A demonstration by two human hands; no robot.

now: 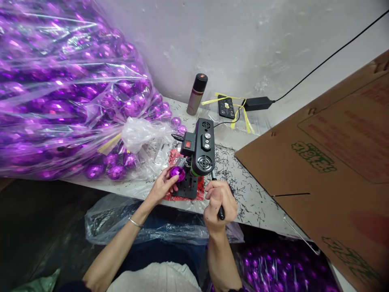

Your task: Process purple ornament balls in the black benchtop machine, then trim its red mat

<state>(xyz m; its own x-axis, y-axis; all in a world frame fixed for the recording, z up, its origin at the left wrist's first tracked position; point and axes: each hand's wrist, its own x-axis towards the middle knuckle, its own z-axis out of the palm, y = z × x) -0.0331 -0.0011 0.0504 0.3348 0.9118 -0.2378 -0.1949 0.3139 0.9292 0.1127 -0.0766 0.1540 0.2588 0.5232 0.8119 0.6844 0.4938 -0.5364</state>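
A shiny purple bauble (177, 174) is held in the fingers of my left hand (164, 184), close against the front of a small black bench machine (204, 148). My right hand (221, 203) is wrapped round the black-gripped lever (221, 213) at the machine's right side. On top of the machine are two round vents and silver buttons; a box with a red switch (188, 144) is fixed at its left. Its dark base plate (188, 190) stands on a red sheet (200, 190). The contact between bauble and machine is partly hidden by my fingers.
A big clear bag of purple baubles (60, 89) fills the left. Behind the machine stand a spray-can-like cylinder (197, 94), a black phone-like object (226, 107) and a power adapter (258, 104). A cardboard box (328, 170) leans in from the right. Black shavings (252, 194) litter the table.
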